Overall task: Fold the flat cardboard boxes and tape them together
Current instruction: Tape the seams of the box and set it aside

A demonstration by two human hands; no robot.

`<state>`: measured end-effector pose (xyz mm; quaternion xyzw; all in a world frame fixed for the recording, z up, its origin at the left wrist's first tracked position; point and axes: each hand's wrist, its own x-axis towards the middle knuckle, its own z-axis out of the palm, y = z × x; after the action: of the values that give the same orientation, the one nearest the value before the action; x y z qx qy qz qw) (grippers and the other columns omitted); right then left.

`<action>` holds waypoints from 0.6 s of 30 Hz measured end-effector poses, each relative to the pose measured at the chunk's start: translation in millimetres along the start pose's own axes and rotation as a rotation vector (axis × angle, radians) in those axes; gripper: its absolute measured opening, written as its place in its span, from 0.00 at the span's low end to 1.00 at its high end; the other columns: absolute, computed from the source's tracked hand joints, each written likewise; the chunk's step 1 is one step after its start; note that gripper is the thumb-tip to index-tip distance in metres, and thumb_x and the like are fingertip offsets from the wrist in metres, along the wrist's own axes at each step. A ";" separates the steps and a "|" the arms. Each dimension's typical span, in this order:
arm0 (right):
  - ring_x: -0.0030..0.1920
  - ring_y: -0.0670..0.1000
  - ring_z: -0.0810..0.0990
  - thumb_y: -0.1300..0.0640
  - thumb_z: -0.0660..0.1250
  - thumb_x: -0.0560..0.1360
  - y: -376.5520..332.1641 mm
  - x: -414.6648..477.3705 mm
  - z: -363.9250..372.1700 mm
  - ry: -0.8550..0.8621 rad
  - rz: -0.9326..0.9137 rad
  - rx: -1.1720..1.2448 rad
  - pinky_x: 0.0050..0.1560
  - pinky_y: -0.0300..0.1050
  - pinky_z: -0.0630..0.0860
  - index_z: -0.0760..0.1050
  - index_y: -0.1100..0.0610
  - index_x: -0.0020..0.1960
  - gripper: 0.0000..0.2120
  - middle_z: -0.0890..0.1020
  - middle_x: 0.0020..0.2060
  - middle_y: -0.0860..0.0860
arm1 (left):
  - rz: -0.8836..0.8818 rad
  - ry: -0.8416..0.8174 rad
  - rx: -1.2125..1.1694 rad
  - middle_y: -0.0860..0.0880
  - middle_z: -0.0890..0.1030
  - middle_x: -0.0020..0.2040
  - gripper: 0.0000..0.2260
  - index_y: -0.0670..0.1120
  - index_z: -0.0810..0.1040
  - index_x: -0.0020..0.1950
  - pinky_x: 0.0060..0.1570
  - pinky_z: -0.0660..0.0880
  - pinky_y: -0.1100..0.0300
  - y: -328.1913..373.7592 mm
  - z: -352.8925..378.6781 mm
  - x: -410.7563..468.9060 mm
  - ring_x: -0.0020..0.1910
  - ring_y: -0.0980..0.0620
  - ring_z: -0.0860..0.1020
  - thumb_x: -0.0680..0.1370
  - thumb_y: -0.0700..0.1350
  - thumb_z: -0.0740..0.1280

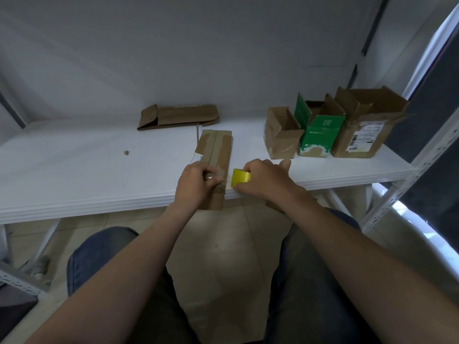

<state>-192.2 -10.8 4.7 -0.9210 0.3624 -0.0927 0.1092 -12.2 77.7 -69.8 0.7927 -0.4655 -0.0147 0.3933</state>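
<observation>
Taping step, near edge of smooth white counter (87, 170). Far left: flat box (177, 116), creased brown cardboard, unfolded. Centre: long box (216, 147), matte brown, seam up, overhanging the edge. Left hand (196, 184) curls over it. Right hand (264, 181) grips glossy yellow tape roll (239, 178) just beside. Next, likely: draw strip along seam, press flat.

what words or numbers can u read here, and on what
"10": in a small square on the green box.
Brand line below it: too blurred to read.
Label on the big brown box: print too small to read.
White sticker on the near box: unreadable.
</observation>
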 end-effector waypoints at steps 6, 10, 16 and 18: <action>0.51 0.56 0.80 0.40 0.68 0.75 1.4 6.0 -0.6 0.040 0.030 -0.199 0.66 0.57 0.56 0.76 0.51 0.55 0.17 0.80 0.48 0.51 | -0.036 -0.015 -0.007 0.50 0.83 0.49 0.12 0.47 0.85 0.51 0.49 0.78 0.53 -1.6 0.2 0.5 0.50 0.50 0.79 0.72 0.52 0.78; 0.48 0.55 0.78 0.40 0.68 0.76 -1.6 10.7 2.3 0.035 0.020 -0.226 0.69 0.58 0.55 0.72 0.51 0.49 0.15 0.78 0.44 0.49 | -0.051 0.020 0.100 0.48 0.79 0.50 0.17 0.47 0.81 0.48 0.51 0.76 0.51 8.0 4.8 0.9 0.54 0.48 0.75 0.71 0.59 0.77; 0.42 0.54 0.74 0.40 0.69 0.76 -1.1 14.8 7.4 0.016 0.006 -0.274 0.67 0.58 0.56 0.70 0.51 0.47 0.15 0.76 0.41 0.48 | -0.257 0.103 0.396 0.45 0.68 0.64 0.24 0.54 0.76 0.48 0.59 0.67 0.41 21.7 10.9 -3.0 0.64 0.38 0.66 0.67 0.71 0.71; 0.41 0.53 0.73 0.42 0.69 0.76 -3.7 15.7 9.2 0.016 -0.007 -0.286 0.67 0.58 0.57 0.70 0.51 0.46 0.14 0.76 0.40 0.48 | -0.260 0.087 0.333 0.45 0.66 0.65 0.23 0.52 0.75 0.49 0.58 0.69 0.42 21.6 12.4 -3.9 0.61 0.37 0.69 0.67 0.68 0.74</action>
<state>-176.1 -17.8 -1.7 -0.9276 0.3695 -0.0480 -0.0262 -34.9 67.5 -65.8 0.9001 -0.3378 0.0459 0.2712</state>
